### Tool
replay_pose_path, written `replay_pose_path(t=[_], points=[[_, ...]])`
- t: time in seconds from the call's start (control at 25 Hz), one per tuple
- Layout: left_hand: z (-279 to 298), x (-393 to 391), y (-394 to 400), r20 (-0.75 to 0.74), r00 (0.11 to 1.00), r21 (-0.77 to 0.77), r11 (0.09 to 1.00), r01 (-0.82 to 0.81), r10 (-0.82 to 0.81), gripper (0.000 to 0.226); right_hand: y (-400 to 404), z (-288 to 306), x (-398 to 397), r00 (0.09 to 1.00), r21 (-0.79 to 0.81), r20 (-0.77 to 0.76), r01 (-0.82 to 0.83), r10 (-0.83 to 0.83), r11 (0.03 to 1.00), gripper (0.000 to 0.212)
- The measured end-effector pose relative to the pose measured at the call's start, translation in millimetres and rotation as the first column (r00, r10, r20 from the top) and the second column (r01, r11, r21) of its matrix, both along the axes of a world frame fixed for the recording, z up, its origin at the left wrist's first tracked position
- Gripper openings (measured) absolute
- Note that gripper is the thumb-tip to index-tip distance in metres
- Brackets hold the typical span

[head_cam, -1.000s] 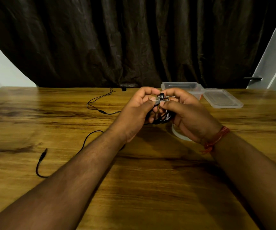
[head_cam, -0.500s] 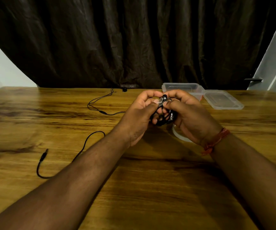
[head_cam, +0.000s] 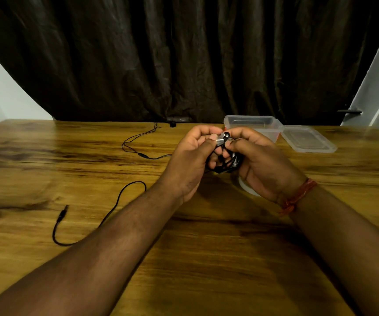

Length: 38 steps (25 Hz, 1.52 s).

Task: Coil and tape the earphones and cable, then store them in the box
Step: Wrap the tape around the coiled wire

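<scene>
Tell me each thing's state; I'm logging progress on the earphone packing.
Left hand: grips the bundle.
Right hand: pinches the bundle.
Black coiled cable bundle: held above the table, wound up, not boxed.
Loose black cable with jack plug: lying uncoiled on the wooden table.
Clear plastic box: open, lid off.
Clear plastic lid: flat on the table beside the box.
White tape roll: on the table, mostly hidden under the right hand.

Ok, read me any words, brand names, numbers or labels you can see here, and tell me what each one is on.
None: no text can be read anywhere in this view.
The clear plastic box and its lid: no label or print shows.
The black coiled cable held between the left hand and right hand: no legible marking; too small and blurred.
The loose cable's plug on the table: no marking shows.
</scene>
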<state>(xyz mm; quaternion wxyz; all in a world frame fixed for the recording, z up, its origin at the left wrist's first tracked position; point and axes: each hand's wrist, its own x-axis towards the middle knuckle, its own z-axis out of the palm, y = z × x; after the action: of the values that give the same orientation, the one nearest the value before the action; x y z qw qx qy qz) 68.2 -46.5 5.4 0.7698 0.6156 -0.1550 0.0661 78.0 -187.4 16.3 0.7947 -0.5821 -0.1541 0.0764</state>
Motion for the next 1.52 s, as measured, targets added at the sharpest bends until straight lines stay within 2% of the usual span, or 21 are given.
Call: replay_pose_path(t=[0.24, 0.4, 0.52, 0.6, 0.72, 0.84, 1.0, 1.04, 1.12, 1.28, 1.36, 1.44, 1.52], points=[[-0.9, 1.2, -1.6, 0.001, 0.999, 0.000, 0.999, -0.051, 0.051, 0.018, 1.3, -2.7, 3.5, 1.000, -0.020, -0.015, 0.022, -0.022, 1.000, 0.023], [-0.7, 1.3, -2.0, 0.069, 0.992, 0.105, 0.988, -0.116, 0.109, 0.018, 0.8, -4.0, 3.7, 1.000, -0.033, 0.006, 0.005, -0.005, 0.999, 0.023], [0.8, -0.2, -0.4, 0.143, 0.980, 0.181, 0.970, -0.162, 0.137, 0.016, -1.5, -3.4, 0.7, 0.990, -0.129, 0.131, 0.069, -0.052, 0.989, 0.034], [1.5, 0.4, 0.7, 0.161, 0.977, 0.189, 0.967, -0.168, 0.138, 0.014, -3.1, -2.9, 0.7, 0.937, -0.237, 0.332, 0.198, -0.112, 0.951, 0.039], [1.1, 3.3, 1.7, 0.184, 0.972, 0.184, 0.966, -0.183, 0.149, 0.015, -3.0, -7.0, 3.8, 0.806, -0.372, 0.581, 0.385, -0.112, 0.845, 0.028], [-0.8, 5.8, 2.6, 0.252, 0.951, 0.269, 0.932, -0.244, 0.177, 0.017, 0.0, -12.4, 3.6, 0.733, -0.411, 0.671, 0.491, -0.110, 0.768, 0.024], [-2.2, 7.3, 1.2, 0.285, 0.938, 0.296, 0.913, -0.281, 0.197, 0.018, 2.4, -13.8, 3.6, 0.500, -0.350, 0.860, 0.722, -0.101, 0.597, 0.018], [-2.4, 7.3, 0.6, 0.279, 0.940, 0.296, 0.913, -0.280, 0.197, 0.018, 2.5, -14.0, 4.7, 0.466, -0.341, 0.880, 0.755, -0.093, 0.560, 0.014], [-3.8, 7.7, -0.4, 0.275, 0.943, 0.284, 0.921, -0.267, 0.189, 0.018, 3.1, -14.4, 6.7, 0.448, -0.334, 0.888, 0.782, -0.101, 0.526, 0.008], [-6.9, 10.7, -0.9, 0.190, 0.959, 0.207, 0.946, -0.250, 0.212, 0.018, 4.0, -12.3, 4.2, 0.558, -0.352, 0.817, 0.684, -0.147, 0.638, 0.008], [-7.8, 11.8, -1.4, 0.137, 0.969, 0.153, 0.962, -0.228, 0.208, 0.018, 3.6, -10.9, 3.5, 0.522, -0.367, 0.848, 0.703, -0.092, 0.609, 0.008], [-8.8, 12.9, -1.5, 0.104, 0.974, 0.122, 0.969, -0.213, 0.201, 0.019, 3.1, -8.9, 2.8, 0.444, -0.375, 0.896, 0.757, 0.000, 0.535, 0.007], [-9.2, 13.0, -1.4, 0.094, 0.974, 0.122, 0.968, -0.218, 0.208, 0.020, 2.7, -7.0, 2.3, 0.404, -0.384, 0.912, 0.785, 0.068, 0.485, 0.006]])
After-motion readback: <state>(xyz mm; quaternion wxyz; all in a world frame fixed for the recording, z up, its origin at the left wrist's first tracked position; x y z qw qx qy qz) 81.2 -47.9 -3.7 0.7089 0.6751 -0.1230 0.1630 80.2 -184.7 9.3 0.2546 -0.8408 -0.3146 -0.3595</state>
